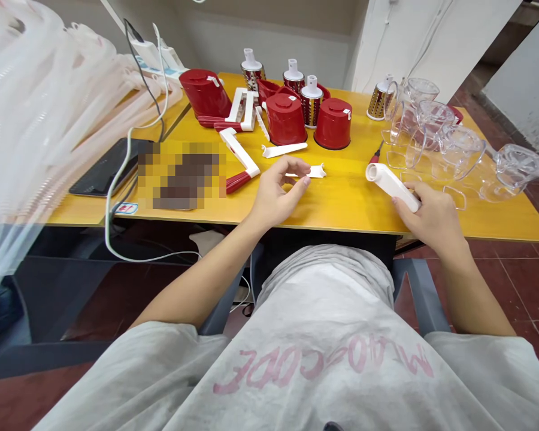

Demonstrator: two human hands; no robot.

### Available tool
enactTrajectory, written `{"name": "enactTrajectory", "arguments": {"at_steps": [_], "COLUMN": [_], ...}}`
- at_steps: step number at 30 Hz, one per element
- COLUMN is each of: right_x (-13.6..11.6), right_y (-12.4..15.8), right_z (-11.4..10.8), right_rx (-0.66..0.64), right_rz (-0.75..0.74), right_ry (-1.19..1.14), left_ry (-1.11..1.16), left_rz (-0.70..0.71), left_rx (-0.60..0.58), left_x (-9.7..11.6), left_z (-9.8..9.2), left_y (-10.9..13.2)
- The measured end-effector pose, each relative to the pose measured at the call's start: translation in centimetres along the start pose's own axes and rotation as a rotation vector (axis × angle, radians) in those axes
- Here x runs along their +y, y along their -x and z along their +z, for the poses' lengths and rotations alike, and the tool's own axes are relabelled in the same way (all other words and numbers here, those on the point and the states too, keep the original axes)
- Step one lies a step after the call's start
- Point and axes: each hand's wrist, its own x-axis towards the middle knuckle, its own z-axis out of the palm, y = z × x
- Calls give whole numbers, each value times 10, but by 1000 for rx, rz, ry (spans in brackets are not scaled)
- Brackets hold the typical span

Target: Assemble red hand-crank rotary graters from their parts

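My right hand (433, 215) grips a white plastic handle part (393, 187) with a round opening at its raised far end, held over the front of the table. My left hand (281, 190) hovers near the table's front edge, thumb and fingers curved but apart, with nothing between them. Just behind its fingertips lies a small white plastic piece with a forked end (317, 172), partly covered by the hand. Farther back is a longer white strip (285, 149). A white crank arm with a red grip (240, 155) rests left of my left hand.
Red housings (286, 120) and metal grater drums with white tops (311, 102) stand at the back. Several clear plastic bodies (462, 146) crowd the right side, near a red-handled screwdriver (375, 157). Left are a black tablet (105, 170), a white cable (128, 143) and plastic bags (49, 108).
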Motion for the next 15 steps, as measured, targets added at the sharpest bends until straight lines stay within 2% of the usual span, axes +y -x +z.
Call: {"name": "enactTrajectory", "arguments": {"at_steps": [3,7,12,15], "right_x": [9,15,18,21], "right_y": [4,3,6,10], "right_z": [10,23,31,34], "right_rx": [-2,9,66,124], "right_rz": [64,58,40,18], "right_ry": [106,196,149,105], "left_ry": [-81,-171,-199,-265], "left_rz": [4,-18,-20,52], "left_rx": [-3,-10,-17,11], "left_x": [5,12,18,22], "left_z": [-1,-3,-4,-4], "left_y": [-1,-2,-3,-3]}}
